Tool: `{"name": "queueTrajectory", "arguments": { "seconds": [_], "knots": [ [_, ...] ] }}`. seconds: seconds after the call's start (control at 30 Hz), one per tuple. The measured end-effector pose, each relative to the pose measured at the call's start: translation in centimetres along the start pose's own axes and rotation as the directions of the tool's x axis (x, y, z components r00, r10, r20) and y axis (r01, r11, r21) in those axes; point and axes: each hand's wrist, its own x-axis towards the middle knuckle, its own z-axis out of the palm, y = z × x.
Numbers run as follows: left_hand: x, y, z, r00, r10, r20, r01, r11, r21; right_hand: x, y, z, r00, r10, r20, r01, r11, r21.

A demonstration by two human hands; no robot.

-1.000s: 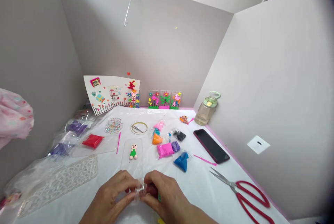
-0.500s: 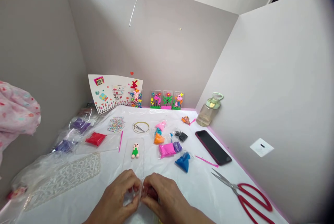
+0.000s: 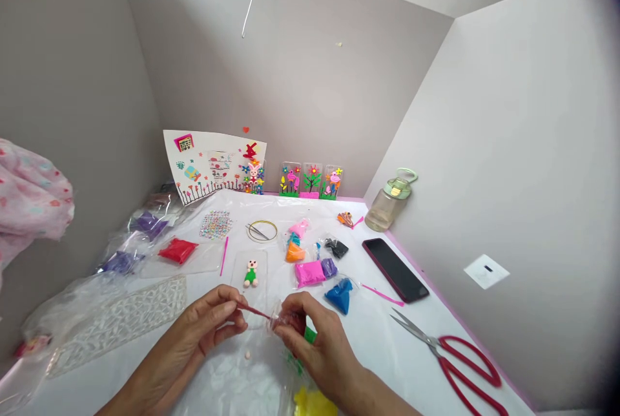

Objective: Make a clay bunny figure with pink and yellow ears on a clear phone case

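At lower centre, the left hand (image 3: 209, 320) pinches a thin dark-red strand (image 3: 254, 310) while the right hand (image 3: 317, 333) grips a clear plastic bag (image 3: 276, 316), apparently extracting, next needing a steady tug

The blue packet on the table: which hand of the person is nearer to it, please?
Right. The right hand is just left of the blue packet and closer to the person, while the left hand is much farther left.
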Motion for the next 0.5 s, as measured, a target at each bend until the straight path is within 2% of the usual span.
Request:
{"name": "queueTrajectory", "arguments": {
  "seconds": [0.13, 0.27, 0.4, 0.5],
  "knots": [
    [0.2, -0.6, 0.4, 1.000, 0.027, -0.012, -0.025, 0.995, 0.092, 0.0, 0.0, 0.1, 0.997, -0.075, 0.035, 0.075, 0.997, -0.001],
    [0.1, -1.9, 0.8, 0.995, 0.104, -0.004, -0.100, 0.968, 0.232, -0.2, -0.5, -0.1, 0.979, -0.162, 0.123, 0.165, 0.986, -0.018],
    [-0.7, -2.6, 1.2, 0.977, 0.215, 0.003, -0.199, 0.899, 0.390, -0.1, -1.8, -0.5, 0.979, -0.104, 0.178, 0.092, 0.993, 0.076],
    [-1.3, -2.5, 1.7, 0.943, 0.328, 0.055, -0.312, 0.817, 0.484, -0.1, -3.0, -0.8, 0.974, -0.069, 0.215, 0.031, 0.984, 0.173]
  ]
}}
